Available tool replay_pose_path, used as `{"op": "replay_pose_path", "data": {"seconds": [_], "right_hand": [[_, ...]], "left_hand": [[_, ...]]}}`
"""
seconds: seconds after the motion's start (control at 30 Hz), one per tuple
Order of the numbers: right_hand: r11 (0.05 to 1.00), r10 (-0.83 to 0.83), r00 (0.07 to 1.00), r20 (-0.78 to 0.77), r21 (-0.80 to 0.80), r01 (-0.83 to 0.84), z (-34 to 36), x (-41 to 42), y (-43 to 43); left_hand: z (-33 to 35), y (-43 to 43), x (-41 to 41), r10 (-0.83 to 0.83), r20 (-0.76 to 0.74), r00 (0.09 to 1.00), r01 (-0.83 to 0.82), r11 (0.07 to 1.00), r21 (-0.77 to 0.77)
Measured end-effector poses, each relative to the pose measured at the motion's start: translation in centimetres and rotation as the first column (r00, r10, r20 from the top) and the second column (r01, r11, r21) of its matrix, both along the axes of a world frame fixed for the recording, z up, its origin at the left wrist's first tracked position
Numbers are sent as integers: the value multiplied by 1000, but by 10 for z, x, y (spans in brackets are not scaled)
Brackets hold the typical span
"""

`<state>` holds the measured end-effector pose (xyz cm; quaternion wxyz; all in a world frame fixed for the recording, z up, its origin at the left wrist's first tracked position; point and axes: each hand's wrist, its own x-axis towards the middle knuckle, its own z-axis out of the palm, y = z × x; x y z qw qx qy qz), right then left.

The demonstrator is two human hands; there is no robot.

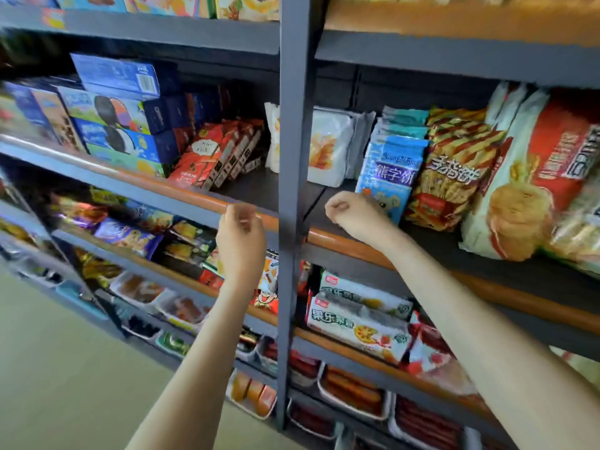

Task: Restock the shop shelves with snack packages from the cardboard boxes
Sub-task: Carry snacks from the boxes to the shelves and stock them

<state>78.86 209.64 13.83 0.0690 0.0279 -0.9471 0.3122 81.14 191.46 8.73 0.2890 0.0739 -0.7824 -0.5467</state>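
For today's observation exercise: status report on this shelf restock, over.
Left hand empty, loosely curled, by orange shelf rail. Right hand empty, beside light blue bear-print biscuit bag. No cardboard box in view.

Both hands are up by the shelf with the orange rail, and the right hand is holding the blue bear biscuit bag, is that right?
Not quite. The head view shows the right hand empty, fingers loosely curled, in front of the blue bear biscuit bag, which stands on the shelf. It and the left hand are indeed up by the orange rail.
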Motion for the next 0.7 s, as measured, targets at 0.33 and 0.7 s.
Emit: {"op": "replay_pose_path", "data": {"seconds": [0.33,0.7], "right_hand": [[970,227,734,-641,213,-114,-55,68,8],[966,247,961,-123,-45,-254,-174,108,-17]], "left_hand": [[-77,57,43,-121,378,918,59,983,172],[-161,77,66,-226,605,763,260,965,33]]}}
